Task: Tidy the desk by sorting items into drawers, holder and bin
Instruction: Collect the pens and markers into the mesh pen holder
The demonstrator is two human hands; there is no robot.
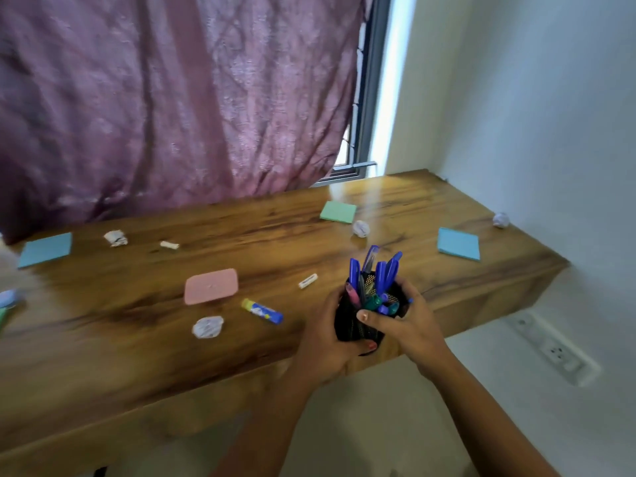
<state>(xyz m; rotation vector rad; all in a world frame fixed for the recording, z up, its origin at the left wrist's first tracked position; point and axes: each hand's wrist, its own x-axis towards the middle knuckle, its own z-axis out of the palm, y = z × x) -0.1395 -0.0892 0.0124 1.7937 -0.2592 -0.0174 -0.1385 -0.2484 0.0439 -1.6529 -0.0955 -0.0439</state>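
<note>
Pen holder: a black mesh pen holder [358, 327] is held between both hands at the front edge of the wooden desk [137, 342]; whether it rests on the wood cannot be told.
Pens: blue pens [381, 274] are stood upright in it.
Left hand: the left hand [325, 344] is wrapped round the holder's left side, with the thumb curled beneath.
Right hand: the right hand [411, 323] is curled round the right side, with the thumb laid across the rim.
Nearby: a glue stick [262, 310], a pink note pad [211, 286] and a crumpled paper ball [207, 327] are scattered to the left.
Farther back: a white eraser [307, 280], a green note pad [338, 211] and a blue note pad [458, 244] are spread well apart.
</note>
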